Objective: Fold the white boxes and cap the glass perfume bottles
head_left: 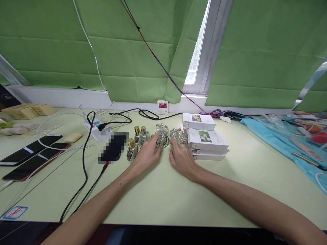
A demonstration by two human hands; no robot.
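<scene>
Several small round glass bottles stand mid-table. My left hand [149, 149] has its fingers closed around a clear glass bottle [162, 141] in the middle of the group. Left of that hand are a gold-capped bottle [132, 151] and a bottle with a pale green cap [144, 135]. My right hand [182, 158] is closed, its index finger at the edge of the clear bottles [177, 135] beside the white boxes; whether it grips anything is too small to tell. Stacked white boxes [208, 139] with small pictures lie just right of it.
Phones [38, 161] and a power strip [93, 129] with loose cables occupy the left side of the pale table [158, 200]. Blue sheeting [276, 139] with assorted items covers the right. A small white box [162, 107] stands by the wall.
</scene>
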